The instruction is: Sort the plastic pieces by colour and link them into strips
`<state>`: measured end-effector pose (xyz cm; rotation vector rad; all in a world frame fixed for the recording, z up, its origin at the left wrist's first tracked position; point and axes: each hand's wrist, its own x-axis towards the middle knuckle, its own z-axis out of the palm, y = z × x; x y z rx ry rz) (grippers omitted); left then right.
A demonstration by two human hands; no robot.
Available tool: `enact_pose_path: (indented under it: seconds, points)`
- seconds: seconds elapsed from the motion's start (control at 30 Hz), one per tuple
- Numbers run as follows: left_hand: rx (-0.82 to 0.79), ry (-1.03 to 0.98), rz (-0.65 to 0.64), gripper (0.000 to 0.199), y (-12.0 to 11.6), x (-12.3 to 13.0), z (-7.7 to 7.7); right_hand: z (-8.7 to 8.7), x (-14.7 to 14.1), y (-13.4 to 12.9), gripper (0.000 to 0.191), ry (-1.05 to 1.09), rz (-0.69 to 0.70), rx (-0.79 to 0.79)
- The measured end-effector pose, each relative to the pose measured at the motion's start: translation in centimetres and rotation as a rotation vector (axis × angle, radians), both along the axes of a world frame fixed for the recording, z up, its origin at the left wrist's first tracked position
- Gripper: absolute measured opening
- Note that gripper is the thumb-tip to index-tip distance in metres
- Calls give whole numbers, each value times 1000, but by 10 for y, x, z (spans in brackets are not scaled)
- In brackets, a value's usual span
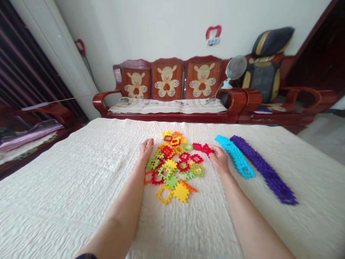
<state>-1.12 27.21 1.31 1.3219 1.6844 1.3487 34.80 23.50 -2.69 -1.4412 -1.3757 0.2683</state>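
Note:
A loose pile of red, yellow, green and orange notched plastic pieces point(171, 164) lies on the white quilted cover. At its right, my right hand point(219, 158) has its fingers closed on a red piece point(207, 149), beside another red piece point(197, 146). My left hand point(147, 147) rests at the pile's upper left edge, fingers curled together; whether anything is in them is hidden. A yellow solid square point(181, 192) and a yellow frame piece point(164, 194) lie at the pile's near end.
Right of my right hand lie a light blue strip point(237, 158) and a longer purple strip point(265, 172) of joined pieces. Beyond the covered table point(67, 187) stand a wooden sofa point(172, 116) with bear cushions and a small fan point(236, 67).

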Motion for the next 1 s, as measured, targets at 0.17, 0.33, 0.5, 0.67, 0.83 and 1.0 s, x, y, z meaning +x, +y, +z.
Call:
enact_pose_path:
  seconds: [0.17, 0.33, 0.5, 0.67, 0.83, 1.0]
  points:
    - [11, -71, 55, 44, 8, -2, -16, 8, -8, -5, 40, -183, 1, -10]
    - [24, -171, 78, 37, 15, 0, -20, 7, -16, -5, 46, -433, -37, -79]
    - [13, -181, 78, 31, 20, -1, -26, 11, -17, 12, 42, -499, -60, -202]
    - [-19, -148, 86, 36, 24, -4, -31, 16, -33, 21, 41, -475, 48, -195]
    - [-34, -176, 99, 34, 24, -5, -31, 17, -47, 15, 37, -483, 226, -78]
    - [-50, -140, 110, 28, 22, -3, -27, 11, -41, 18, 34, -378, 201, -2]
